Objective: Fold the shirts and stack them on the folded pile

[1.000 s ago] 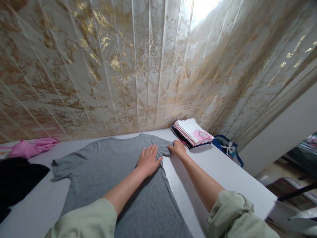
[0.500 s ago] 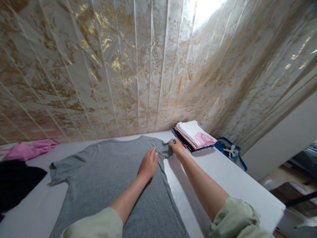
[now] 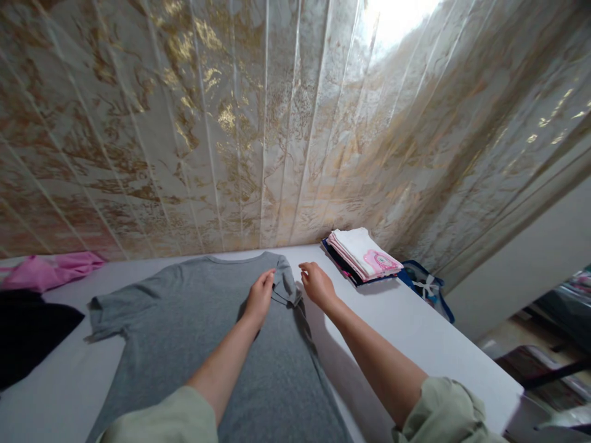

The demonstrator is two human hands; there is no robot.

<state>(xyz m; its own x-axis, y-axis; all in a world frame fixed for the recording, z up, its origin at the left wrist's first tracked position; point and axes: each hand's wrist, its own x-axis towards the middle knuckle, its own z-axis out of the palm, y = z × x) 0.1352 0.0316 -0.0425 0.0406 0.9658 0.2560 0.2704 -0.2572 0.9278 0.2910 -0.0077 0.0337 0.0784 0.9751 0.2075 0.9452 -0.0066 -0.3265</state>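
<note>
A grey T-shirt (image 3: 198, 351) lies spread on the white table, its neckline toward the curtain. Its right sleeve (image 3: 285, 283) is turned inward over the shoulder, with the cuff loop facing my left hand. At this cuff my left hand (image 3: 258, 298) has thumb and fingers pinched together on the grey cloth. My right hand (image 3: 317, 284) hovers just right of the turned sleeve, fingers bent and a little apart, with nothing in them. The left sleeve (image 3: 122, 304) stays stretched outward flat on the table.
A stack of folded clothes (image 3: 362, 255), white and pink on top, sits at the back right. Beside it is a blue-edged clear bag (image 3: 427, 286). Pink cloth (image 3: 55, 271) and black cloth (image 3: 34, 335) lie at left. A patterned curtain (image 3: 240, 135) hangs behind the table (image 3: 410, 335).
The right sleeve, stretched outward before, is now turned inward. My right hand has let go of it and moved slightly left; my left hand has shifted left and pinches the cuff.
</note>
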